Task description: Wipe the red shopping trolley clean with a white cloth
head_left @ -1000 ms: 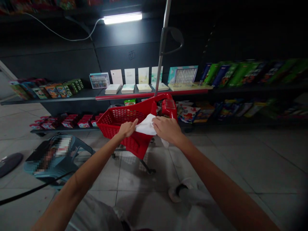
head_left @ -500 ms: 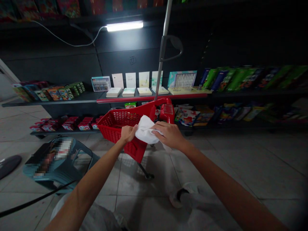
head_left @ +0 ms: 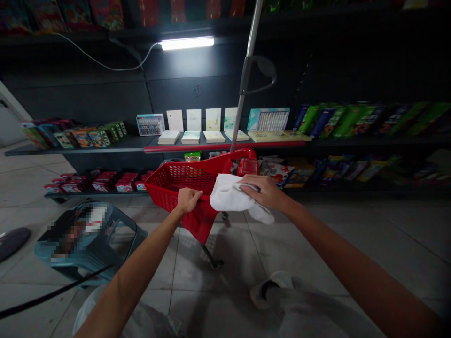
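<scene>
A red plastic shopping cart point(head_left: 202, 223) with perforated sides stands in front of me. My left hand point(head_left: 189, 199) is closed over the rim of its near side. In my right hand point(head_left: 264, 190) is a white cloth point(head_left: 230, 195), bunched under the fingers, with one corner hanging down. The cloth lies over the cart's near rim, toward the handle end, and hides that part. A metal pole point(head_left: 246, 75) with a grey loop grip rises behind the cart's handle end; its foot is hidden.
A dark shelf point(head_left: 127, 146) behind the cart carries booklets point(head_left: 192, 136), boxes and green packets point(head_left: 341, 122). A lit tube lamp point(head_left: 187, 43) hangs above. At left stands a blue-grey plastic stool point(head_left: 95, 246) with blurred items on top. A black cable point(head_left: 52, 295) runs across the lower left.
My right hand has moved right along the rim with the cloth, away from my left hand. The cloth has spread and its corner hangs further out. My left hand keeps its hold.
</scene>
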{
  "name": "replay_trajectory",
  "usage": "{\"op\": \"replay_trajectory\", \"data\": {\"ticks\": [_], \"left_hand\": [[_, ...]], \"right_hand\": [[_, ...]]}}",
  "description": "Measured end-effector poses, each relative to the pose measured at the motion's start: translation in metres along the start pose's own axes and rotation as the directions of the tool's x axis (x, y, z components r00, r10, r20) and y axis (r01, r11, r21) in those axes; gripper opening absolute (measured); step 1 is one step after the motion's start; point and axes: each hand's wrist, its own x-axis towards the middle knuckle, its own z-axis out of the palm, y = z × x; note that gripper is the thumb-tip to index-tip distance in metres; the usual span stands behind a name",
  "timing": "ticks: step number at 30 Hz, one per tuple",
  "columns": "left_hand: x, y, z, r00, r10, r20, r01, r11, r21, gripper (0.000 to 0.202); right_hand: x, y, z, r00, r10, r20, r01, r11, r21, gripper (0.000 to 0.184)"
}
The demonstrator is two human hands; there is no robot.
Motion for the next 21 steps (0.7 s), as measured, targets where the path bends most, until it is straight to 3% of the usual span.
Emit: {"op": "replay_trajectory", "data": {"ticks": [6, 13, 16, 19, 21], "left_hand": [[-0.007, -0.007, -0.015, 1.000, -0.007, 0.003, 0.007, 1.000, -0.026, 0.046], [-0.009, -0.012, -0.020, 0.999, -0.025, 0.026, 0.025, 1.000, -0.012, 0.041], [-0.011, -0.014, -0.018, 1.000, -0.015, 0.022, 0.016, 1.000, -0.012, 0.040], [-0.012, -0.017, -0.017, 1.000, -0.003, 0.021, 0.003, 1.000, -0.007, 0.040], [-0.013, -0.019, -0.017, 1.000, 0.004, 0.023, -0.004, 1.000, 0.001, 0.040]], "right_hand": [[0.012, 0.002, 0.007, 1.000, -0.017, -0.008, 0.017, 1.000, -0.005, 0.034], [0.036, 0.015, 0.001, 0.998, -0.050, -0.047, 0.039, 0.977, -0.210, 0.032], [0.053, 0.024, -0.009, 0.987, 0.037, -0.159, -0.089, 0.939, -0.332, 0.033], [0.075, 0.039, -0.014, 0.938, 0.174, -0.300, -0.291, 0.866, -0.407, 0.036], [0.091, 0.050, -0.012, 0.912, 0.253, -0.323, -0.382, 0.813, -0.441, 0.037]]}}
